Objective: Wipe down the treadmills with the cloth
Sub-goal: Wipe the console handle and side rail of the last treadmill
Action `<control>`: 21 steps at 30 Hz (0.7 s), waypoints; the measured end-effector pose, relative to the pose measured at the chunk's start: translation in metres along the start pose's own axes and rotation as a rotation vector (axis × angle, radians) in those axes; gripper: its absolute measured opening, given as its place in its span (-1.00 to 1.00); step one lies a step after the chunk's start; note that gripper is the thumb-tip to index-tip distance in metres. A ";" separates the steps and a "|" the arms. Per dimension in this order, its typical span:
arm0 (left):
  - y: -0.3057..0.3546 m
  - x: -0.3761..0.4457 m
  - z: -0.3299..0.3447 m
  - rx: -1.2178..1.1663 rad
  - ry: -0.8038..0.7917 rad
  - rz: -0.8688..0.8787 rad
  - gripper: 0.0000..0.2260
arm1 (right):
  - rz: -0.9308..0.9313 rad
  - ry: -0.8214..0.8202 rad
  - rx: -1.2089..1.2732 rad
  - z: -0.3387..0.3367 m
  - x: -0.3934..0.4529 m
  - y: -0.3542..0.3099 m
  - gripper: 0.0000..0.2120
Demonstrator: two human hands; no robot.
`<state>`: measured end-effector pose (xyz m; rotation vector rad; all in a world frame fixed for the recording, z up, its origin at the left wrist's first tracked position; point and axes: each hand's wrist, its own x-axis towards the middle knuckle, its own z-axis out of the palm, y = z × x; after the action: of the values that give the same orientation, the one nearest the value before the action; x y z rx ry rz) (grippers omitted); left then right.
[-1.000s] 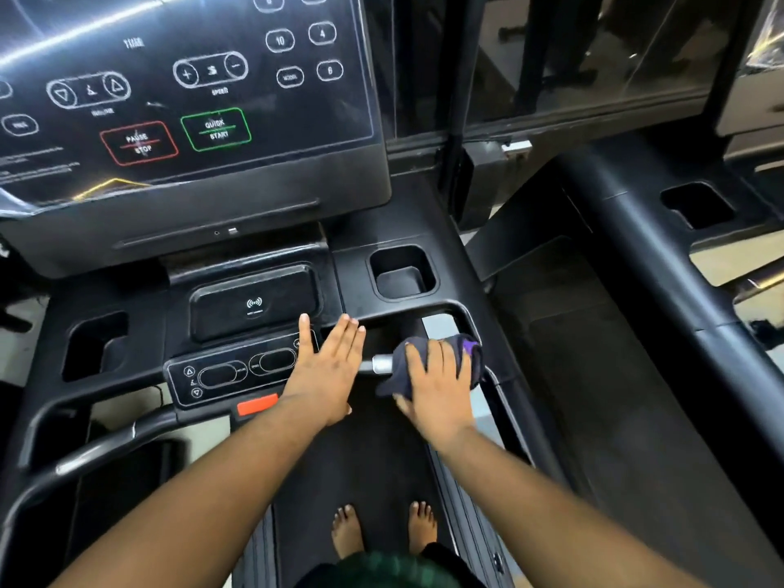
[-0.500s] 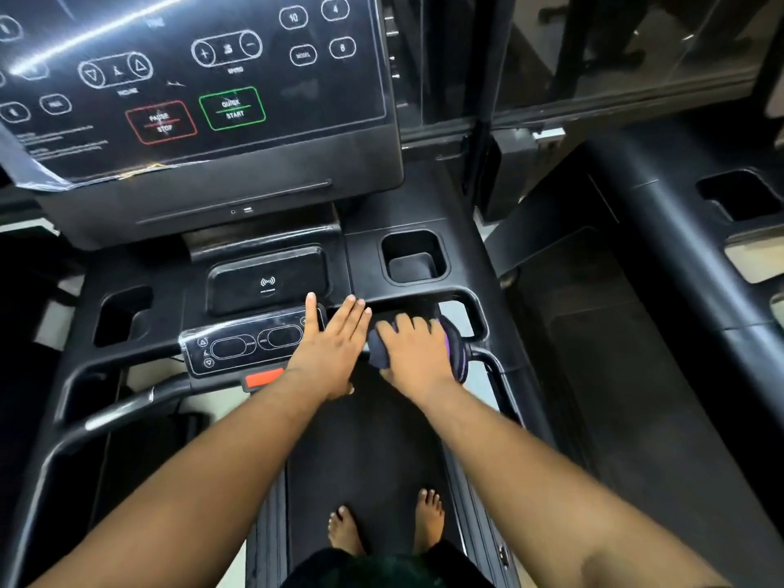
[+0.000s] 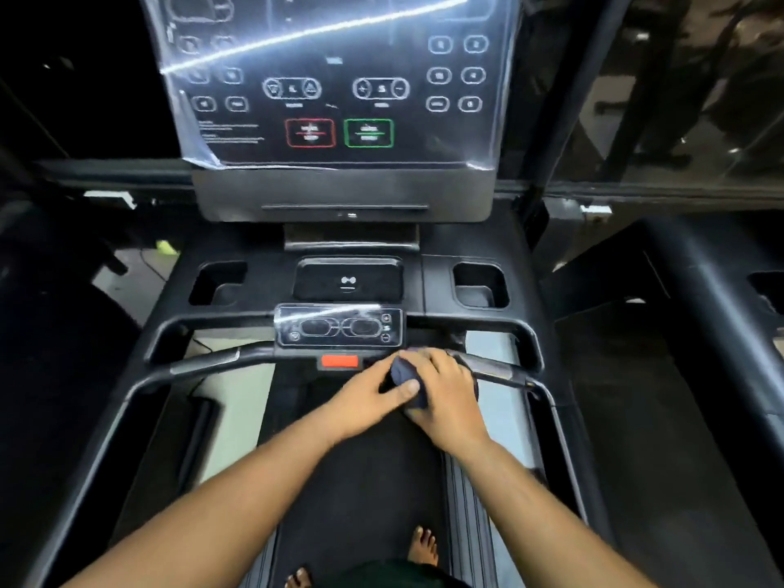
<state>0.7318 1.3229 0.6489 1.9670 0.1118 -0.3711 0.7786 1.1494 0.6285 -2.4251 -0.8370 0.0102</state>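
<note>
I stand barefoot on a black treadmill's belt [image 3: 360, 494], facing its console screen [image 3: 335, 78] wrapped in clear film. A dark blue cloth [image 3: 407, 377] is bunched just below the front handlebar [image 3: 212, 362], right of the red safety clip [image 3: 339, 361]. My right hand [image 3: 449, 396] lies over the cloth and grips it. My left hand [image 3: 373, 401] reaches in from the left, its thumb and fingers touching the cloth's left side. Most of the cloth is hidden under both hands.
A small control panel [image 3: 339, 328] and wireless-charging pad [image 3: 348, 282] sit above the bar, with cup recesses on the left [image 3: 218, 282] and right [image 3: 481, 284]. A second treadmill's rail [image 3: 700, 282] runs along the right. Glass panels stand behind the console.
My left hand left the control panel and came down onto the cloth. My right hand slid the cloth left off the silver grip sensor, toward the middle. The camera turned to face the console squarely.
</note>
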 end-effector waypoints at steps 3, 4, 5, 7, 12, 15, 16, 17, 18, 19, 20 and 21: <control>-0.014 -0.033 -0.016 -0.272 0.128 -0.059 -0.53 | -0.053 -0.039 -0.042 0.019 0.006 -0.037 -0.19; -0.018 -0.042 -0.024 -0.342 0.172 -0.066 -0.66 | -0.063 -0.053 -0.031 0.024 0.008 -0.047 -0.16; -0.026 -0.054 -0.036 -0.403 0.216 -0.075 -0.74 | -0.089 -0.084 -0.004 0.030 0.010 -0.062 -0.10; -0.041 -0.073 -0.058 -0.455 0.293 -0.089 -0.70 | -0.129 -0.159 0.100 0.040 0.012 -0.084 0.01; -0.072 -0.129 -0.103 -0.497 0.380 -0.115 -0.67 | 0.066 -0.144 0.376 0.069 0.013 -0.135 -0.05; -0.083 -0.156 -0.127 -0.588 0.402 -0.138 -0.66 | 0.334 -0.154 0.597 0.083 0.019 -0.168 -0.11; -0.086 -0.162 -0.135 -0.627 0.408 -0.138 -0.65 | 0.396 -0.193 0.691 0.086 0.021 -0.179 -0.26; -0.091 -0.167 -0.141 -0.650 0.416 -0.139 -0.62 | 0.429 -0.235 0.789 0.089 0.023 -0.188 -0.45; -0.097 -0.173 -0.147 -0.672 0.426 -0.134 -0.59 | 0.444 -0.252 0.853 0.094 0.025 -0.198 -0.60; -0.102 -0.176 -0.152 -0.685 0.441 -0.140 -0.57 | 0.453 -0.243 0.894 0.097 0.026 -0.207 -0.66; -0.108 -0.181 -0.157 -0.709 0.460 -0.146 -0.57 | 0.464 -0.217 0.912 0.101 0.028 -0.216 -0.67; -0.113 -0.184 -0.161 -0.720 0.472 -0.159 -0.58 | 0.474 -0.183 0.924 0.103 0.030 -0.222 -0.66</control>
<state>0.5630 1.5320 0.6669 1.2950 0.6188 0.0492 0.6580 1.3617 0.6617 -1.6770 -0.2036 0.6548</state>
